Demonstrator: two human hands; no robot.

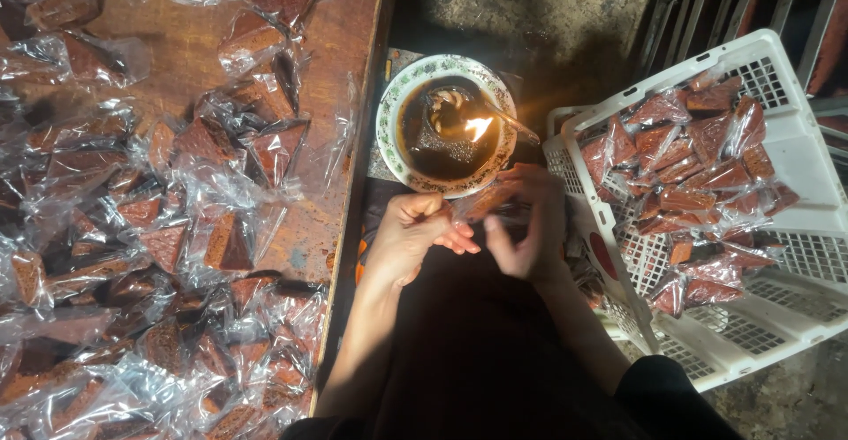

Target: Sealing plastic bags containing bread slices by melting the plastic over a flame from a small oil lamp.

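Observation:
My left hand [415, 232] and my right hand [527, 228] meet just below a patterned bowl [389, 109]. Together they pinch a small clear plastic packet with a reddish-brown wedge [488, 200] inside, held close to the bowl's near rim. Inside the bowl lies dark liquid with a small burning flame [478, 127]. A thin stick [517, 125] leans on the bowl's right rim. My fingers hide most of the packet.
A wooden table [344, 60] on the left carries several wrapped brown wedges [208, 144] in clear plastic. On the right a white plastic crate [795, 219] holds several more wrapped pieces [693, 170]. Dark fabric covers my lap below the hands.

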